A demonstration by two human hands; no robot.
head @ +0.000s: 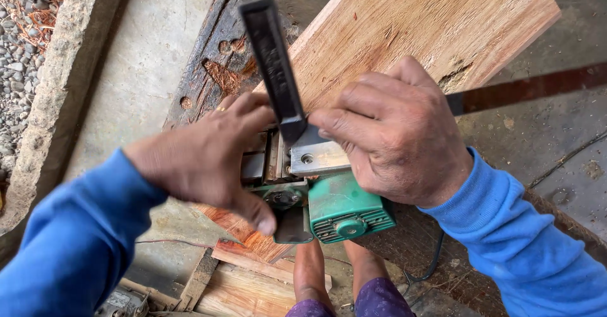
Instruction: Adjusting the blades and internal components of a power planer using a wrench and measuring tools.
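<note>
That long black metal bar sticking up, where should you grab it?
Grab the long black metal bar around its free upper half, coming from the left side. Its lower tip sits on the upturned green electric planer, crowded by the left hand and right hand.

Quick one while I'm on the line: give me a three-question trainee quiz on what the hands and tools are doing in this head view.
1. True or false: the green electric planer lies upside down, its metal sole plate facing up.
2. Which hand presses on the sole plate? A) left hand B) right hand
3. Fill in: the dark flat metal bar stands tilted on the planer, in front of the pale wooden ____.

Key
1. True; the plate with its screw shows on top.
2. B; the left hand rests beside the bar, over the planer's other end.
3. plank
</note>
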